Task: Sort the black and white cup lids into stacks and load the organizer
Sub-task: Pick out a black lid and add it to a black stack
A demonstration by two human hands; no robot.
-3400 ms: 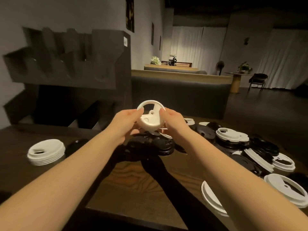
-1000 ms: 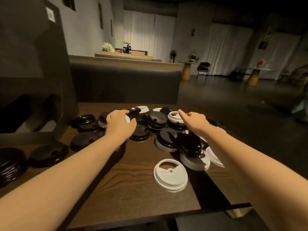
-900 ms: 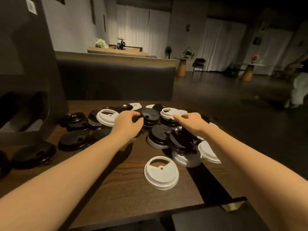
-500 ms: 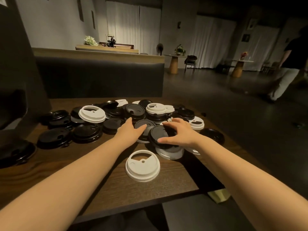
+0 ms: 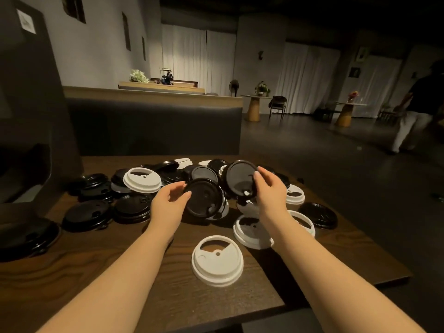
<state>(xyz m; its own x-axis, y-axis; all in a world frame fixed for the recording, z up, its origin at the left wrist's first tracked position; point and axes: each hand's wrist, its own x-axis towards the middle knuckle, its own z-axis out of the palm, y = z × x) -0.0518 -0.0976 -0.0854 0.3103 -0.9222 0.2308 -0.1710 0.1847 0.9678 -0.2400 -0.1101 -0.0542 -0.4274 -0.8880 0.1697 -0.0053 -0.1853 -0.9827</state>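
Left hand (image 5: 168,203) pinches a round black lid (image 5: 204,199); right hand (image 5: 269,188) grips another lid (image 5: 237,179), both above the worktop (image 5: 144,284) pile, bare wood nearer.

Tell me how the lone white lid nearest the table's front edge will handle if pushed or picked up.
The white lid lies flat on the table, so it would likely slide, not roll. Its thin moulded shape suggests it is light and flexes if squeezed. Its raised rim probably offers an easy pinch.
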